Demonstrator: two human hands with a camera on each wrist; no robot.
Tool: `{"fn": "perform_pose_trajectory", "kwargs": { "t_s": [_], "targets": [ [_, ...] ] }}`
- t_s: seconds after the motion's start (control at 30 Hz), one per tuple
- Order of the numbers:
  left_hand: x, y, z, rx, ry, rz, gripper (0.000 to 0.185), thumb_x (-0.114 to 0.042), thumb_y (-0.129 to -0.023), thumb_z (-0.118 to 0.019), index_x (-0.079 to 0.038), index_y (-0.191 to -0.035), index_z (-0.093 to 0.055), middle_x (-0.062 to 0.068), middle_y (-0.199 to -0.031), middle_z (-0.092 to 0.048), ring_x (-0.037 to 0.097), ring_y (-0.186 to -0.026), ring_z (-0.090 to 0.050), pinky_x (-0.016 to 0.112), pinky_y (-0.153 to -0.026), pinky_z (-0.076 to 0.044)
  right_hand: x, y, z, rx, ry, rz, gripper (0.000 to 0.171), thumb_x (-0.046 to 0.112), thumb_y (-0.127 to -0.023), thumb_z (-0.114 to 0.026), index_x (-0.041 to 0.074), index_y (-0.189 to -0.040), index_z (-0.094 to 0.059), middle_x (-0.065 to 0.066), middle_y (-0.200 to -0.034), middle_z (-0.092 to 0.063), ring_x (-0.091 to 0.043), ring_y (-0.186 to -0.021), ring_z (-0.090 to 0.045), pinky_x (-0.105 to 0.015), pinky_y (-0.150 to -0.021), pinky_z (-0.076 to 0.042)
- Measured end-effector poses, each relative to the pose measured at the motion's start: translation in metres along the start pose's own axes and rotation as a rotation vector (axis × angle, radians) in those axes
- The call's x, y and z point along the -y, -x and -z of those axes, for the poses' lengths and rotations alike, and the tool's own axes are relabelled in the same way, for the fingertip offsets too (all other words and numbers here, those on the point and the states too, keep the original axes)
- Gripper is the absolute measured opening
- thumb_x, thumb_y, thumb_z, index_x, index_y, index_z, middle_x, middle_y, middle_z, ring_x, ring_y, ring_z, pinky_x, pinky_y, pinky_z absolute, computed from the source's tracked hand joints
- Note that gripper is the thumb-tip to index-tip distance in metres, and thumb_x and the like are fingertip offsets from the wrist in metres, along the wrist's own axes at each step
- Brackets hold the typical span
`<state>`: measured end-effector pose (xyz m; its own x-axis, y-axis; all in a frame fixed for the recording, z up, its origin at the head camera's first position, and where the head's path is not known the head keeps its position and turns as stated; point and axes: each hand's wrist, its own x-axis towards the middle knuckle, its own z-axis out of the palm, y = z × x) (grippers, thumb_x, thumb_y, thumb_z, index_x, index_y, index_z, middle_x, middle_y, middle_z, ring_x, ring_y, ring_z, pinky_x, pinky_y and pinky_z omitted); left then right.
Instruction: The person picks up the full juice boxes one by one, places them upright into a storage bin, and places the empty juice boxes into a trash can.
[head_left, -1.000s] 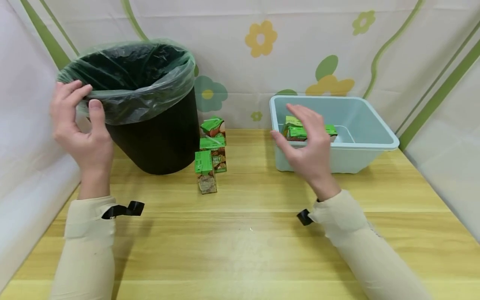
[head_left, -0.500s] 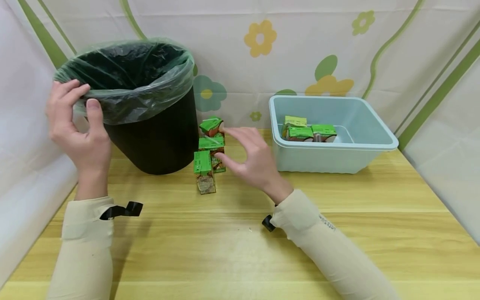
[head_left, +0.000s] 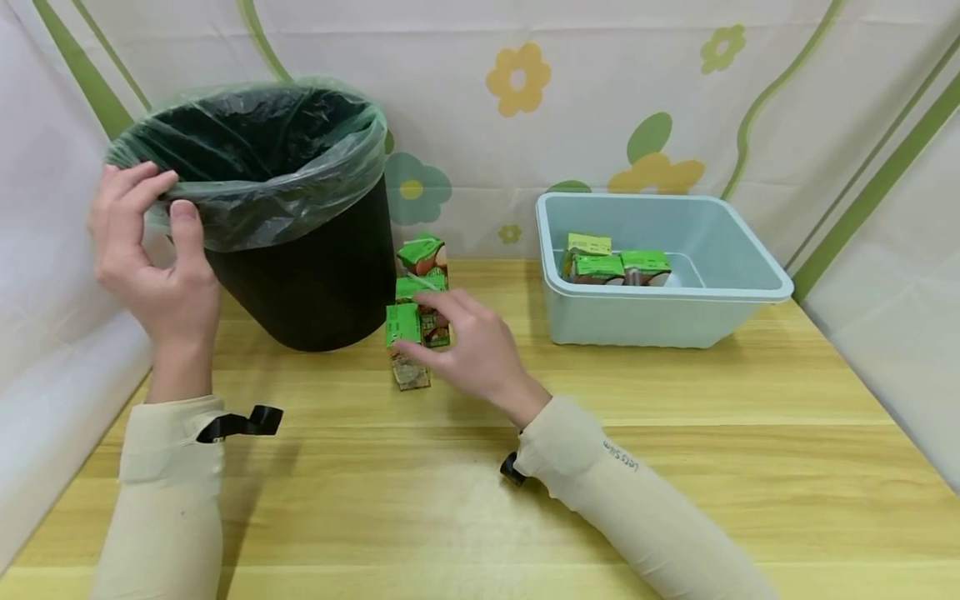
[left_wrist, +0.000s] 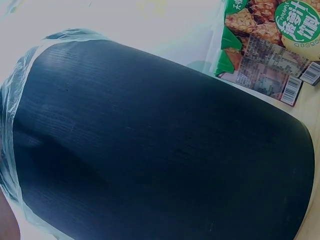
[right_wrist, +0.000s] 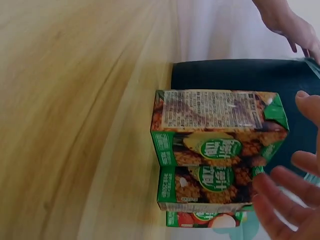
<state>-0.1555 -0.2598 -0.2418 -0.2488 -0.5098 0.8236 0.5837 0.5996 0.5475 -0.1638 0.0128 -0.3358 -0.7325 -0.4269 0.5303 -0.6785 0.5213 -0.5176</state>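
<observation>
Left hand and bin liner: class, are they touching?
Touching. The head view shows the left hand with fingers over the rim and thumb against the green bin liner folded over the black bin.

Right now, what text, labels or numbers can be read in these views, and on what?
"Let's Slim": on the right sleeve, upside down, letters faint.
Chinese characters in the round green label on the front carton: too blurred to quote.
Fine text in the print panel on that carton's side: too small.
Tops of the cartons in the blue tub: unreadable.
</observation>
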Motion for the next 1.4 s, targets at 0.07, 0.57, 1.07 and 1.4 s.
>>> {"fn": "perform_pose_trajectory", "kwargs": {
  "t_s": [0.07,0.57,1.07,1.4],
  "targets": [
    [0.000,0.000,0.001,0.003,-0.002,0.000,0.032,-0.023,-0.092,-0.062,-0.005,-0.111,-0.082,-0.012,-0.122,-0.075,0.020,-0.136,-0.060,0.028,-0.128,-0.032,0.003,0.001,-0.004,0.009,0.034,-0.051,0.060,0.052,-0.087,-0.084,0.018,-0.135,-0.071,-0.004,-0.121,-0.072,-0.021,-0.097,-0.072,-0.032,-0.074,-0.060],
    [0.001,-0.003,0.002,0.016,-0.021,-0.006,0.032,-0.023,-0.093,-0.062,-0.007,-0.112,-0.082,-0.006,-0.125,-0.076,0.019,-0.137,-0.060,0.028,-0.128,-0.032,0.020,-0.002,-0.023,0.009,0.195,-0.175,0.060,0.067,-0.086,-0.078,0.026,-0.130,-0.070,-0.002,-0.120,-0.066,-0.015,-0.083,-0.067,-0.028,-0.059,-0.053],
    [0.000,0.001,0.004,0.018,-0.021,-0.004,0.034,-0.024,-0.093,-0.063,-0.004,-0.113,-0.082,-0.001,-0.127,-0.076,0.020,-0.140,-0.059,0.029,-0.128,-0.034,0.018,0.001,-0.016,0.031,0.159,-0.084,0.035,0.030,-0.092,-0.074,0.018,-0.125,-0.070,-0.004,-0.116,-0.074,-0.015,-0.067,-0.061,-0.026,-0.055,-0.047],
    [-0.001,0.001,0.006,0.021,-0.034,0.003,0.034,-0.024,-0.094,-0.062,-0.005,-0.114,-0.082,-0.001,-0.129,-0.076,0.019,-0.143,-0.057,0.028,-0.128,-0.033,0.016,-0.015,0.011,0.003,0.002,0.010,0.032,0.022,-0.091,-0.072,0.012,-0.121,-0.073,-0.006,-0.112,-0.077,-0.015,-0.079,-0.065,-0.024,-0.062,-0.051]
  ]
}}
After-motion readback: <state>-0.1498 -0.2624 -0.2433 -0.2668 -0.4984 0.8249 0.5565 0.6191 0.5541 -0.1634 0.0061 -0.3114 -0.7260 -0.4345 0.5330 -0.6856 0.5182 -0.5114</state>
